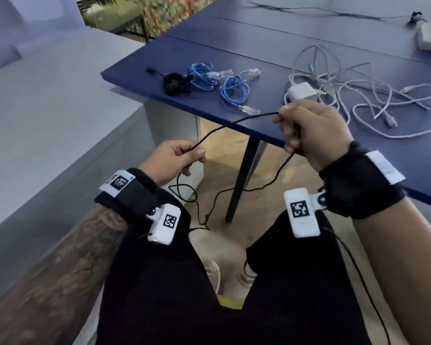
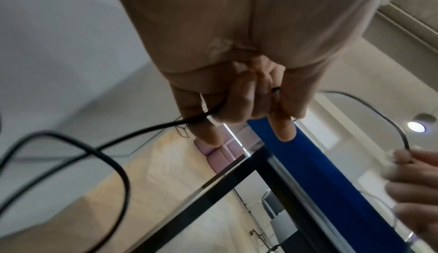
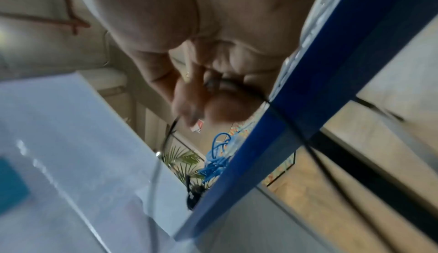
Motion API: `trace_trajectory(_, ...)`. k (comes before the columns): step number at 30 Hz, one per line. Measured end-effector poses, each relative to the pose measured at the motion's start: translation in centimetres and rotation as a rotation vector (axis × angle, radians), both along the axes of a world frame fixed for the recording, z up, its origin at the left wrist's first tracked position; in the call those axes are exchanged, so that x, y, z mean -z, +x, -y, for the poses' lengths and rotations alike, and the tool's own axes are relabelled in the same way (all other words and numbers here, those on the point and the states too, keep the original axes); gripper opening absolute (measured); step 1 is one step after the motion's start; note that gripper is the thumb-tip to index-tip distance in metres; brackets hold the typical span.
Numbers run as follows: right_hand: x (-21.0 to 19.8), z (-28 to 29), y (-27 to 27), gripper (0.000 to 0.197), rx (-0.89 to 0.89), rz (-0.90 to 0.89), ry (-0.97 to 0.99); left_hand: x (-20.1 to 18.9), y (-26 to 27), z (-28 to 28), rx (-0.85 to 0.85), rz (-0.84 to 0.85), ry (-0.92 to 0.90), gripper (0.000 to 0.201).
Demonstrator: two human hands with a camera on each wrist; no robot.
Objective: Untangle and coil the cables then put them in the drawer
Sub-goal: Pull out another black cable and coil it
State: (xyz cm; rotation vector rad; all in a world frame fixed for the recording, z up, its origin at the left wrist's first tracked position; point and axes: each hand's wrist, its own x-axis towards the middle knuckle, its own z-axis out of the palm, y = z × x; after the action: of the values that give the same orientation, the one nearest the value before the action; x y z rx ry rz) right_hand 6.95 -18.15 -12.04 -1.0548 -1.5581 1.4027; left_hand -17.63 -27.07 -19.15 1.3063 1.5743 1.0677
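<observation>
Blue and flat, the bench (image 1: 234, 58) fills the upper right of the head view, carrying one coiled black cable (image 1: 176, 83), two blue cables (image 1: 219, 83) bundled beside it, and a loose tangle of white cables (image 1: 358, 95) with a charger block (image 1: 301, 92) further right. Below its near edge, at frame centre, both hands hold a thin black cable (image 1: 224, 127) in the air.

The left hand (image 1: 169, 163) pinches it between thumb and fingers (image 2: 237, 103); the right hand (image 1: 314, 130), higher and to the right, has its fingers curled round it.

Between the two grips the cable runs as a taut diagonal, rising from lower left to upper right. Slack hangs below both hands and loops down toward the floor, at the lower centre of the frame.

The coming winding turn appears to hinge on that diagonal span: the free length lies below the hands, nearer the left one. No drawer can be made out.
</observation>
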Motion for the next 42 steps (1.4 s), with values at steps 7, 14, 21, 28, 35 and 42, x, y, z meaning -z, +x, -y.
trace_trajectory(7, 2.7, 3.3, -4.0, 0.033, -0.384, 0.433, 0.098, 0.9, 2.3, 0.5, 0.074, 0.022, 0.043, 0.020)
trace_trajectory(14, 3.6, 2.6, -3.5, 0.020, -0.137, 0.570, 0.298, 3.4, 2.2, 0.5, 0.063, 0.074, -0.024, 0.010)
trace_trajectory(21, 2.5, 1.3, -1.3, 0.014, -0.103, 0.597, 0.302, 5.6, 1.4, -0.1, -0.005, 0.071, -0.094, 0.017)
trace_trajectory(28, 5.3, 3.3, -5.3, 0.041, -0.394, 0.895, 0.389, 4.3, 3.9, -0.9, 0.135, 0.015, -0.013, 0.015)
trace_trajectory(35, 5.0, 1.5, -3.6, 0.027, -0.190, 0.849, 0.401, 6.7, 2.7, -0.2, 0.026, 0.109, -0.087, 0.015)
trace_trajectory(42, 4.0, 1.1, -2.8, 0.025, 0.053, 0.607, 0.383, 7.7, 2.6, 0.9, 0.115, 0.242, -0.323, 0.053)
